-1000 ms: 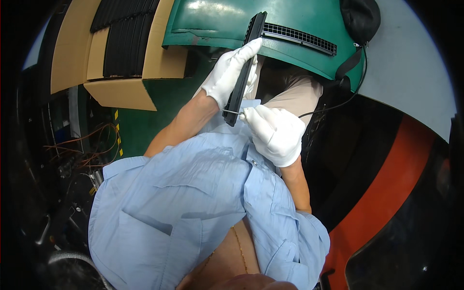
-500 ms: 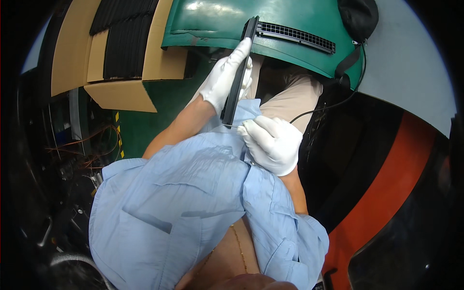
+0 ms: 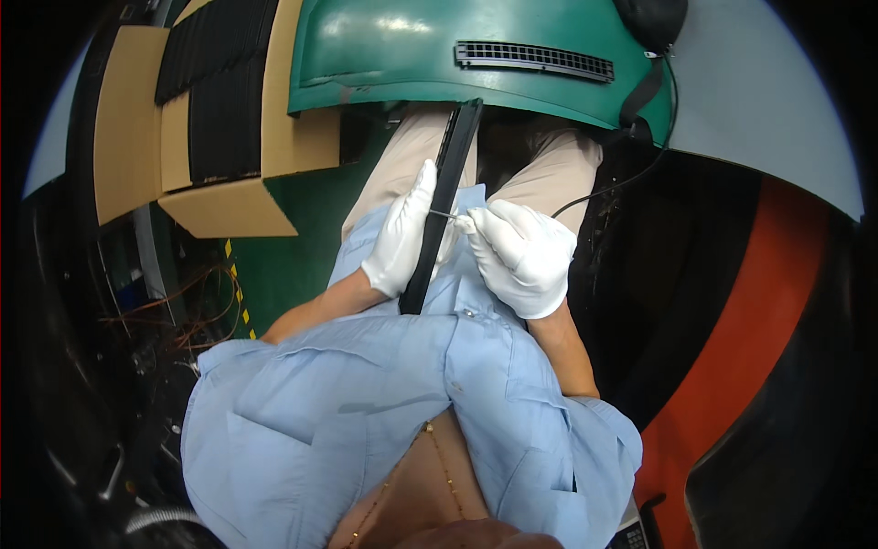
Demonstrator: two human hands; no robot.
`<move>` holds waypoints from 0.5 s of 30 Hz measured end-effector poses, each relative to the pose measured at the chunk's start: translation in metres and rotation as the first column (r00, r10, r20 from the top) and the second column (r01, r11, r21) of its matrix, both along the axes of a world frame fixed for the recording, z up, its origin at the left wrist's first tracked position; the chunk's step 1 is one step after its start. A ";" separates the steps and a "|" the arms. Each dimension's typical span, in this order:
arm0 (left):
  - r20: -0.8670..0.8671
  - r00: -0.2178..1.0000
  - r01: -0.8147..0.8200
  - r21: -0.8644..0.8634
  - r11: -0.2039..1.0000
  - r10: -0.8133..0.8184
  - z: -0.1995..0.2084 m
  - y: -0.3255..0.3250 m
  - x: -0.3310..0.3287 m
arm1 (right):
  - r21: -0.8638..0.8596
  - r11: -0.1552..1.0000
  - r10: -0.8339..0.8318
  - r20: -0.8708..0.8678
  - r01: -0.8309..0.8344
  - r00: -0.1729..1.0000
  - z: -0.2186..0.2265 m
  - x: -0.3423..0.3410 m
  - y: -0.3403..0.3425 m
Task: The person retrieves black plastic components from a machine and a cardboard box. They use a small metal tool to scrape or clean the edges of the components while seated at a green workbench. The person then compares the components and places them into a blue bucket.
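A long black plastic strip (image 3: 452, 166) slants over my lap, its far end close to the green tabletop's front edge and its near end against my shirt. My gloved left hand (image 3: 399, 240) is wrapped round it, thumb on the left side and fingers partly hidden behind. From the pinched fingers of my gloved right hand (image 3: 521, 254) sticks out a thin metal rod-like tool (image 3: 442, 214), lying across the strip near its middle. Its handle is hidden in the hand. On the table rests a separate black grid-patterned strip (image 3: 535, 62).
The green tabletop (image 3: 384, 69) is in front of my knees. At left stands an open cardboard box (image 3: 219, 210) with stacked black strips (image 3: 225, 128). A black bag (image 3: 651, 16) and a dark cable (image 3: 626, 186) are at right. Orange wires (image 3: 197, 306) lie at lower left.
The black strip has come nearer to my body, away from the table. My left hand moved down with it; the thin tool now crosses the strip's middle instead of its near end.
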State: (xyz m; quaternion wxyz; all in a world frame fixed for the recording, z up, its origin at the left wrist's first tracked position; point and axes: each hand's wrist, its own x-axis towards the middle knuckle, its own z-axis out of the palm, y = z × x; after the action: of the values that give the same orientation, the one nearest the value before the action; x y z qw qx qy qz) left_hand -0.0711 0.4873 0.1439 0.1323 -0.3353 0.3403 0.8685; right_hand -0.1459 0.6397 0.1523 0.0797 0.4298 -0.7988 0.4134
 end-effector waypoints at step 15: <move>0.030 0.987 0.162 -0.133 0.978 -0.160 0.021 0.003 -0.002 | -0.029 0.987 -0.158 -0.140 0.155 0.977 0.007 -0.059 -0.008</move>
State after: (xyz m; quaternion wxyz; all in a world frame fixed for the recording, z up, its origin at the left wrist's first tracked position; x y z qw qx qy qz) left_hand -0.0734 0.4903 0.1646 0.1824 -0.3231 0.4229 0.8267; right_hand -0.2052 0.6317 0.1589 0.1726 0.3932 -0.8188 0.3811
